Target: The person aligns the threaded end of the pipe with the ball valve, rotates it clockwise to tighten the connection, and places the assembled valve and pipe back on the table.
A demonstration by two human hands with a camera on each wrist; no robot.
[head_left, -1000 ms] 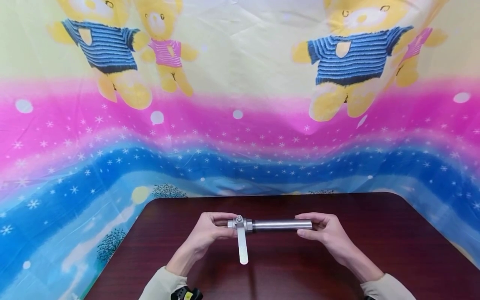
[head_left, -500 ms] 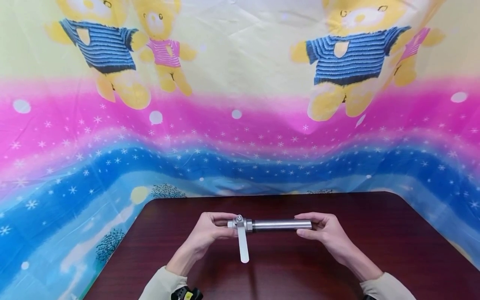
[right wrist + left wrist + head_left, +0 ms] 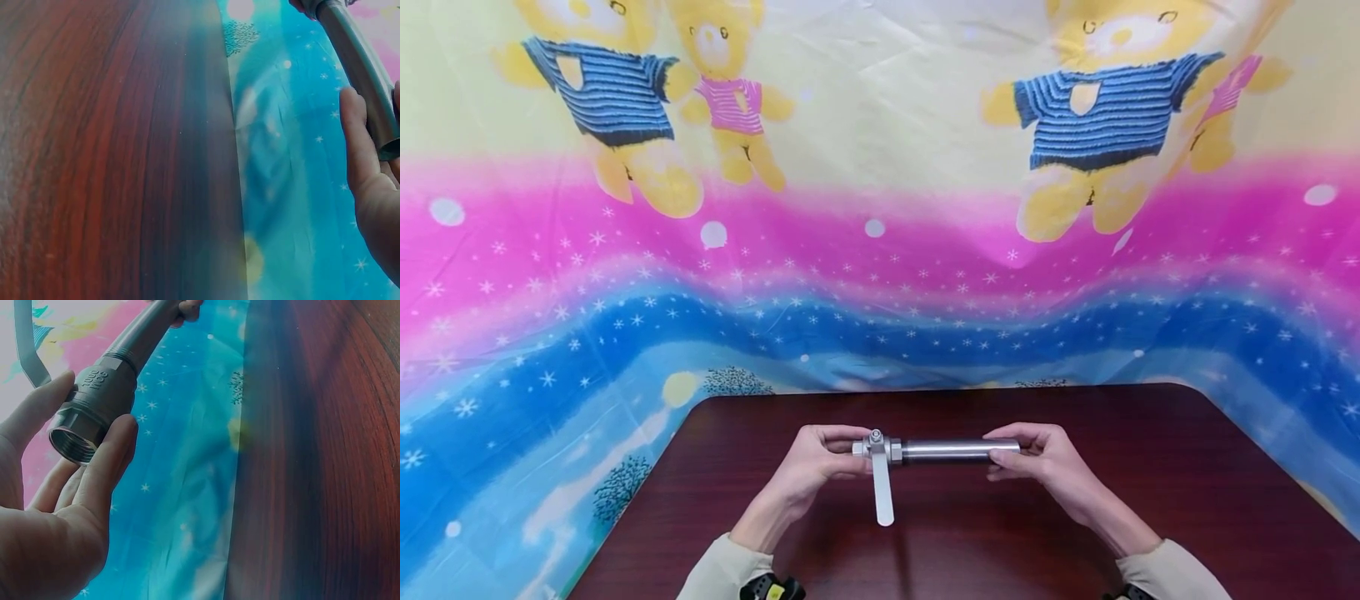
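Note:
A silver ball valve point(image 3: 895, 451) is joined to a straight steel pipe point(image 3: 947, 450), and the two lie level in the head view. My left hand point(image 3: 812, 462) grips the valve body at its left end, thumb and fingers on opposite sides. The valve's flat lever point(image 3: 883, 492) points toward me. In the left wrist view the open threaded end point(image 3: 72, 447) faces the camera, and pipe thread shows where the pipe enters the valve. My right hand point(image 3: 1048, 458) holds the pipe's far right end, thumb laid across its front. That pipe end is hollow in the right wrist view.
Below the hands is a dark red-brown wooden table point(image 3: 970, 542). A printed cloth point(image 3: 880, 275) with bears and snowflakes hangs behind the table and along its sides. A black device point(image 3: 771, 587) is strapped at the left wrist.
My right thumb has moved up onto the front of the pipe, and fingertips now show beneath it. Valve and pipe have shifted very slightly left. The left hand keeps its grip.

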